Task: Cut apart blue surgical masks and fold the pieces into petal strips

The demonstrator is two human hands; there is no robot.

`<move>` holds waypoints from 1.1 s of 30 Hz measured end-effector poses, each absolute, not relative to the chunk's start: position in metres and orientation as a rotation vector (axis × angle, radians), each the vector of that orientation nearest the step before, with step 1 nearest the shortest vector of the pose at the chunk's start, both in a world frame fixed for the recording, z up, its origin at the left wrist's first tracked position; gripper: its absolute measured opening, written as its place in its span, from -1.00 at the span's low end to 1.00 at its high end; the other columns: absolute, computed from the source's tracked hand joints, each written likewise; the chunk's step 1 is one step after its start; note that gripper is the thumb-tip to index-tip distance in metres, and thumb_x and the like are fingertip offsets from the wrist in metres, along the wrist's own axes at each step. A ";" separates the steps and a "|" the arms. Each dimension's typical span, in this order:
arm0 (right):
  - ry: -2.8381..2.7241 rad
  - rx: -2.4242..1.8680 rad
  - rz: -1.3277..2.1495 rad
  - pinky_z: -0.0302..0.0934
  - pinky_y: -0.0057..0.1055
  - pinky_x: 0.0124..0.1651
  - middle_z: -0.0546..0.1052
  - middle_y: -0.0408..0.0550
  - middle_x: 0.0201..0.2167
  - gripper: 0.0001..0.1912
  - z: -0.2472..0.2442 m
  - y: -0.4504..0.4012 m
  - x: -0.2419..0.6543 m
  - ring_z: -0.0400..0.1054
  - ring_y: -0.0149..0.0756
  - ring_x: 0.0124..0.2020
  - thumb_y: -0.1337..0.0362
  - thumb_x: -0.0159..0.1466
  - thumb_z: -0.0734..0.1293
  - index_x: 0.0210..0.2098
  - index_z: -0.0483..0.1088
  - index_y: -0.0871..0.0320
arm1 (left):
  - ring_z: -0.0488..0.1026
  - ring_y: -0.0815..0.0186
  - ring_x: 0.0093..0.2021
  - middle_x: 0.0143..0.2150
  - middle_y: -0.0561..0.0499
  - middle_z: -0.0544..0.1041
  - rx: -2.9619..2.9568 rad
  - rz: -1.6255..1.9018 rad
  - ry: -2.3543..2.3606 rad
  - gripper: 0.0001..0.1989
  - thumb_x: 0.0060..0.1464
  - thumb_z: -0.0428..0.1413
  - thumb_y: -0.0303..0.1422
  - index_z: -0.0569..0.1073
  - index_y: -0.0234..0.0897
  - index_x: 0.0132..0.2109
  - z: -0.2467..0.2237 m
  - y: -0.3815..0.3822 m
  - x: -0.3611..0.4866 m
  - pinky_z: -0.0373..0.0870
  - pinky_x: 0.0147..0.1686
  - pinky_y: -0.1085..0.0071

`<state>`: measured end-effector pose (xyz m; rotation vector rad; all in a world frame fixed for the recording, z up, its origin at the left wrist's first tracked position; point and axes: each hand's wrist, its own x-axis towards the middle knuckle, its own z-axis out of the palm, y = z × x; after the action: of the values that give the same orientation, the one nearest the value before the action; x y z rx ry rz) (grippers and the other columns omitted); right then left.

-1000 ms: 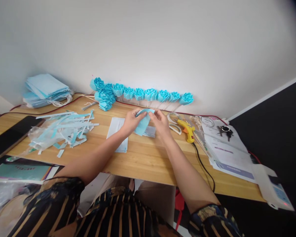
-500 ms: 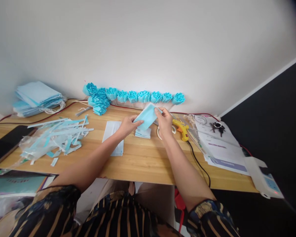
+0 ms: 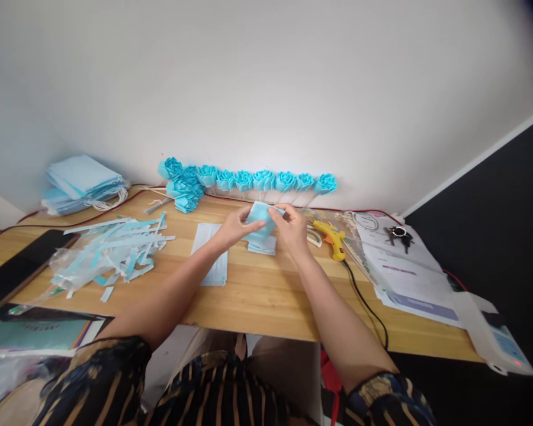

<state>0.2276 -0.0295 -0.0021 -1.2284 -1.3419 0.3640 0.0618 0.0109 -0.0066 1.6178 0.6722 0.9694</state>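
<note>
Blue sheet (image 3: 258,216): is pinched by left hand (image 3: 236,229) and right hand (image 3: 294,231) near a stack (image 3: 263,248).
Flowers (image 3: 263,180): are lined along the wall (image 3: 266,89).

Lt-blue sheet (image 3: 260,213) held tilted btwn fingers (image 3: 256,226) abv wooden desk (image 3: 257,296)

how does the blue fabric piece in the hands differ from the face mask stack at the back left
The blue fabric piece is held up in the left hand and right hand; the face mask stack lies on the table. The fabric piece is smaller; the stack is wider and many-layered. The stack shows white ear loops; the fabric piece shows none. Both are light blue.
</note>
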 end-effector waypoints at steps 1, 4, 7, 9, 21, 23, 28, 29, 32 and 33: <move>-1.393 -1.218 0.344 0.13 -0.44 -0.38 0.42 -0.21 -0.54 -0.78 -0.001 -0.031 0.225 0.22 -0.41 -0.50 0.10 0.18 0.39 -0.38 0.51 0.14 | 0.50 0.18 -0.13 -0.10 -0.13 0.59 1.611 0.997 0.678 -0.47 -0.10 0.30 -0.09 0.50 -0.37 -0.05 -0.004 0.010 0.061 0.40 -0.14 0.34; -1.500 -1.160 0.288 0.20 -0.42 -0.30 0.51 -0.14 -0.45 -0.82 0.001 -0.034 0.219 0.32 -0.37 -0.42 0.15 0.19 0.38 -0.40 0.50 0.14 | 0.49 0.25 -0.23 -0.23 -0.07 0.59 1.579 1.028 0.718 -0.53 -0.16 0.33 -0.12 0.53 -0.38 -0.18 0.002 0.007 0.058 0.38 -0.23 0.40; -1.520 -1.160 0.246 0.25 -0.40 -0.26 0.53 -0.12 -0.42 -0.81 0.003 -0.036 0.217 0.36 -0.34 -0.38 0.14 0.21 0.37 -0.41 0.49 0.12 | 0.45 0.32 -0.39 -0.38 0.00 0.56 1.511 0.975 0.739 -0.57 -0.21 0.36 -0.13 0.54 -0.40 -0.28 0.003 0.005 0.057 0.33 -0.38 0.44; -1.505 -1.186 0.265 0.27 -0.38 -0.23 0.54 -0.11 -0.41 -0.80 0.003 -0.036 0.217 0.38 -0.32 -0.37 0.12 0.21 0.37 -0.41 0.48 0.12 | 0.45 0.33 -0.43 -0.42 0.02 0.55 1.452 0.950 0.723 -0.58 -0.23 0.37 -0.13 0.56 -0.39 -0.30 0.002 0.004 0.058 0.34 -0.40 0.44; -1.529 -1.345 0.820 0.24 -0.41 -0.32 0.58 -0.10 -0.41 -0.67 -0.022 -0.029 0.205 0.43 -0.26 -0.38 0.01 0.13 0.40 -0.32 0.50 0.16 | 0.50 0.32 -0.37 -0.40 0.03 0.57 0.962 1.320 0.574 -0.55 -0.25 0.40 -0.13 0.53 -0.36 -0.27 -0.002 0.015 0.059 0.42 -0.31 0.41; -1.619 -1.485 0.694 0.12 -0.44 -0.41 0.50 -0.15 -0.55 -0.70 -0.020 -0.032 0.203 0.36 -0.32 -0.48 0.03 0.15 0.37 -0.47 0.46 0.17 | 0.49 0.32 -0.38 -0.43 0.04 0.55 0.943 1.342 0.583 -0.53 -0.24 0.39 -0.08 0.52 -0.35 -0.28 -0.003 0.016 0.059 0.40 -0.34 0.43; -1.766 -1.732 0.307 -0.13 -0.41 -0.46 0.42 -0.14 -0.63 -0.66 -0.015 -0.039 0.192 0.23 -0.36 -0.53 0.07 0.21 0.35 -0.59 0.39 0.14 | 0.37 0.40 -0.49 -0.51 0.10 0.45 0.926 1.370 0.676 -0.51 -0.23 0.36 0.00 0.46 -0.33 -0.32 -0.005 0.017 0.060 0.29 -0.48 0.49; -1.785 -1.759 0.275 -0.15 -0.41 -0.45 0.43 -0.13 -0.62 -0.66 -0.015 -0.041 0.190 0.23 -0.36 -0.53 0.07 0.22 0.34 -0.58 0.39 0.14 | 0.35 0.41 -0.50 -0.52 0.11 0.43 0.914 1.375 0.691 -0.51 -0.21 0.34 0.00 0.45 -0.32 -0.32 -0.006 0.016 0.060 0.27 -0.49 0.50; -1.822 -1.770 0.254 -0.17 -0.40 -0.45 0.46 -0.12 -0.60 -0.65 -0.019 -0.044 0.181 0.23 -0.36 -0.53 0.08 0.24 0.34 -0.59 0.39 0.13 | 0.31 0.43 -0.49 -0.53 0.13 0.38 0.882 1.402 0.721 -0.54 -0.18 0.32 -0.01 0.41 -0.31 -0.35 -0.009 0.016 0.062 0.24 -0.48 0.52; -1.831 -1.751 0.249 -0.17 -0.40 -0.45 0.46 -0.12 -0.60 -0.64 -0.022 -0.046 0.178 0.23 -0.37 -0.53 0.07 0.25 0.33 -0.59 0.39 0.13 | 0.30 0.43 -0.49 -0.53 0.13 0.37 0.881 1.408 0.728 -0.55 -0.16 0.31 -0.02 0.40 -0.30 -0.35 -0.010 0.016 0.063 0.23 -0.48 0.52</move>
<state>0.1776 -0.0456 -0.0218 -1.7508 -1.8308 0.2490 0.0628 0.0156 -0.0098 0.8810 0.7279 1.4084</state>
